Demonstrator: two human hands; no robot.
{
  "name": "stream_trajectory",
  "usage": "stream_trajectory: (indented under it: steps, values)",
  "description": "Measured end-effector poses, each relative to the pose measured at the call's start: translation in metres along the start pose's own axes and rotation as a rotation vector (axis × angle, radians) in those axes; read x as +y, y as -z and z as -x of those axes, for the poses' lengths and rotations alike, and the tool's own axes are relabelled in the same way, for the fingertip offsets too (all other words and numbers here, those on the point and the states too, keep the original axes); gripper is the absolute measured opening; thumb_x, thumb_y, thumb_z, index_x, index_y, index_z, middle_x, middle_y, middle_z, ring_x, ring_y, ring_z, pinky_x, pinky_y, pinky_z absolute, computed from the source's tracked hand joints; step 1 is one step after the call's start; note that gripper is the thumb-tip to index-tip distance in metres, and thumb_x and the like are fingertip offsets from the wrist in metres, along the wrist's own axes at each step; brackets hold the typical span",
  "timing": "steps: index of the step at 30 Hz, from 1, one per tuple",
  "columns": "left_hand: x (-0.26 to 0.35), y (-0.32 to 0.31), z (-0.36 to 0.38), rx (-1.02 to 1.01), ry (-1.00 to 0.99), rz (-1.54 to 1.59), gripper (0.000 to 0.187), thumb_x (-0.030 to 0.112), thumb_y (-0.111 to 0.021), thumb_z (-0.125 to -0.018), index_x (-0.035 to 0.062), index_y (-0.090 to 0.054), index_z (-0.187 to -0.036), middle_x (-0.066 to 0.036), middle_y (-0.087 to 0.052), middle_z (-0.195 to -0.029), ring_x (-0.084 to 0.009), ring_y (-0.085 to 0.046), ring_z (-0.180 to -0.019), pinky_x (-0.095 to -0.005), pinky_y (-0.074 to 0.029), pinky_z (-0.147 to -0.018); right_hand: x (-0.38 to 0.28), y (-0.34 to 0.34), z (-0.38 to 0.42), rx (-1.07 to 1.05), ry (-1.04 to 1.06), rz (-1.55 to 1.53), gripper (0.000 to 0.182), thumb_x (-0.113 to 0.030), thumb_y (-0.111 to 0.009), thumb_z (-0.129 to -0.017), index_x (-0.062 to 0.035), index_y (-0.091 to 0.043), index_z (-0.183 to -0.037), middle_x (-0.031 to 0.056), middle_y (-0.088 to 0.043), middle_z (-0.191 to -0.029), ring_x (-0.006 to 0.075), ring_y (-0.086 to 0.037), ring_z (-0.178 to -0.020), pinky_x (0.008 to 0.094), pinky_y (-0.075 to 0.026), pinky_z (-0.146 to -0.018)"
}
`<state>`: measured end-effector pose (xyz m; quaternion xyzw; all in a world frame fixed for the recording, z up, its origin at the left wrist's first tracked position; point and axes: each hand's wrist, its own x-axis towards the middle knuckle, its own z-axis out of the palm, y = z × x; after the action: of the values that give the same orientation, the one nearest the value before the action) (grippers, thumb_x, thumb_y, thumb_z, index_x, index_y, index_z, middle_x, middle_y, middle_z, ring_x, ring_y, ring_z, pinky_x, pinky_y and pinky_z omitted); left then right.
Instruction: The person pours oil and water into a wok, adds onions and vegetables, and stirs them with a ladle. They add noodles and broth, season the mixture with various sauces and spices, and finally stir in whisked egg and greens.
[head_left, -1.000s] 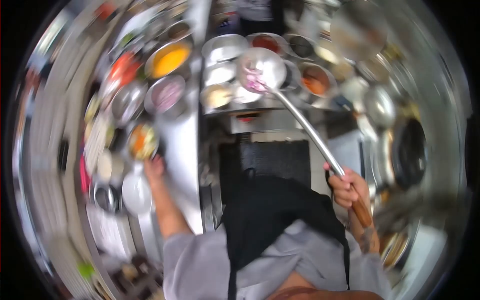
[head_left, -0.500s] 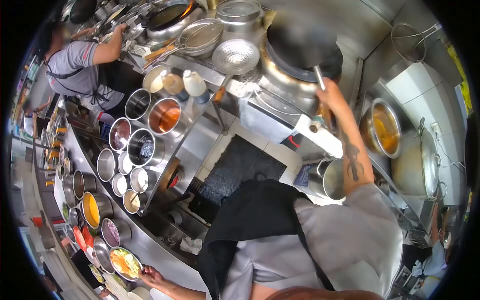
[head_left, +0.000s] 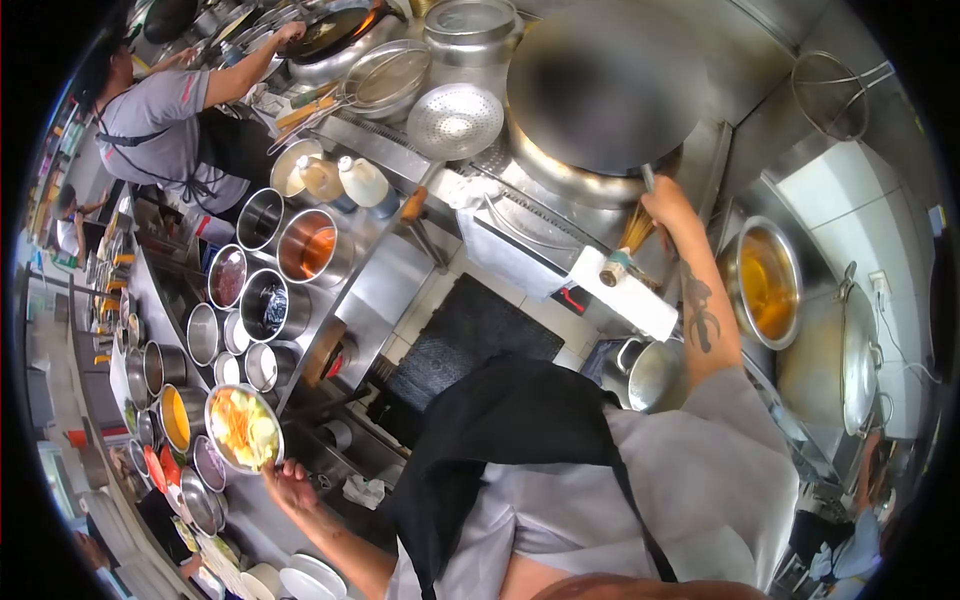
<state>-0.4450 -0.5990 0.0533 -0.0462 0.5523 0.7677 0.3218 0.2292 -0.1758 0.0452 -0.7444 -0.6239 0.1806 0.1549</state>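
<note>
At the lower left, my left hand (head_left: 290,486) grips the rim of a round metal bowl (head_left: 245,430) holding shredded orange and pale green vegetables. The bowl hangs above the row of containers, its open top facing me. Up at the stove, my right hand (head_left: 667,203) is closed round the metal handle of a large dark wok (head_left: 600,90). The wok is blurred and sits over the round burner ring (head_left: 565,178), partly hiding it. A bundled bamboo brush (head_left: 636,232) lies just left of my right forearm.
Steel pots of sauces (head_left: 316,245) and squeeze bottles (head_left: 362,182) stand on the left counter. A perforated ladle (head_left: 455,122) lies beside the burner. A bowl of amber liquid (head_left: 768,282) is at the right. A co-worker (head_left: 165,125) works at another wok, upper left.
My left hand has lifted the vegetable bowl up from the counter. The wok has swung to the left and appears larger, with my right hand still on its handle.
</note>
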Motion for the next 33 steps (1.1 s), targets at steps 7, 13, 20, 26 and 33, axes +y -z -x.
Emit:
stream_trajectory:
  steps: [7,13,20,26,33]
  values:
    - [-0.045,-0.088,0.02,-0.04,0.084,-0.181,0.012,0.011,-0.052,-0.085,0.0068,-0.049,-0.096,-0.003,-0.052,-0.075,-0.0123,-0.045,-0.049,-0.0262,-0.034,-0.041,0.014,0.032,0.007,-0.135,-0.105,-0.106,0.029,-0.015,-0.058,-0.078,0.0057,-0.061,-0.098,0.0277,-0.065,-0.085,0.0398,-0.066,-0.08,0.0451,-0.051,-0.072]
    - [-0.077,-0.171,0.037,-0.196,0.152,-0.295,0.012,0.009,-0.054,-0.081,0.0082,-0.048,-0.091,-0.001,-0.043,-0.065,-0.0128,-0.041,-0.046,-0.0275,-0.031,-0.041,0.018,-0.011,-0.03,0.031,-0.147,0.047,0.03,-0.012,-0.055,-0.082,0.0045,-0.06,-0.106,0.0269,-0.066,-0.086,0.0408,-0.066,-0.078,0.0466,-0.051,-0.071]
    - [-0.101,-0.244,0.033,-0.416,0.295,-0.415,0.03,0.008,-0.049,-0.081,0.0062,-0.047,-0.111,-0.006,-0.055,-0.078,-0.0126,-0.044,-0.047,-0.0258,-0.036,-0.04,-0.043,0.072,0.09,-0.253,-0.035,-0.199,0.03,-0.012,-0.057,-0.086,0.0017,-0.055,-0.112,0.0126,-0.061,-0.068,0.0196,-0.059,-0.049,0.0345,-0.048,-0.049]
    - [-0.121,-0.286,0.01,-0.603,0.386,-0.461,0.025,0.011,-0.054,-0.082,0.0071,-0.046,-0.105,-0.005,-0.051,-0.083,-0.0134,-0.044,-0.051,-0.0264,-0.035,-0.043,-0.038,0.065,0.08,-0.293,-0.126,-0.213,0.029,-0.011,-0.058,-0.084,0.0018,-0.055,-0.11,0.0122,-0.06,-0.066,0.0184,-0.057,-0.045,0.0331,-0.048,-0.046]
    - [-0.134,-0.334,-0.02,-0.755,0.465,-0.518,0.031,0.008,-0.049,-0.084,0.0077,-0.045,-0.114,-0.006,-0.055,-0.078,-0.0118,-0.044,-0.047,-0.0255,-0.036,-0.04,-0.027,-0.007,0.001,0.087,-0.114,0.088,0.025,-0.012,-0.058,-0.079,0.0035,-0.061,-0.099,0.0237,-0.066,-0.079,0.0333,-0.068,-0.068,0.0417,-0.053,-0.063]
